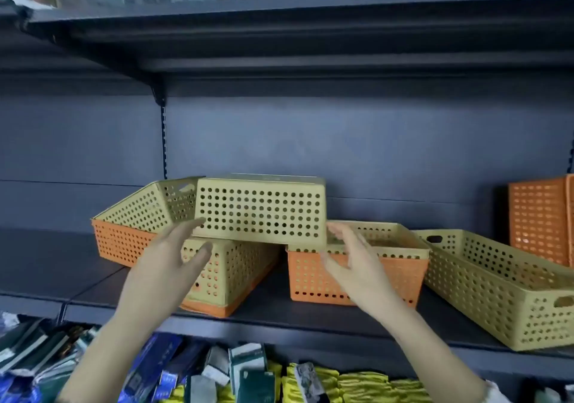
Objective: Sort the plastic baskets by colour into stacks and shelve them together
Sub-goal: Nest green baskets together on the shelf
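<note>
An upside-down yellow basket (261, 206) rests across mixed piles on the dark shelf (310, 318). Under its left end a yellow basket (139, 210) sits nested in an orange one (121, 244), and another upturned yellow-over-orange pair (236, 266) lies in front. Under its right end a yellow basket (388, 238) sits in an orange basket (313, 275). My left hand (174, 259) is open just below the top basket's left corner. My right hand (351, 259) is open at its right corner. Neither hand grips anything.
A single yellow basket (497, 290) lies at the right, overhanging the shelf's front edge. Orange baskets (540, 219) stand on edge at the far right. Packaged goods (248, 374) fill the shelf below. Another shelf (279, 14) runs overhead.
</note>
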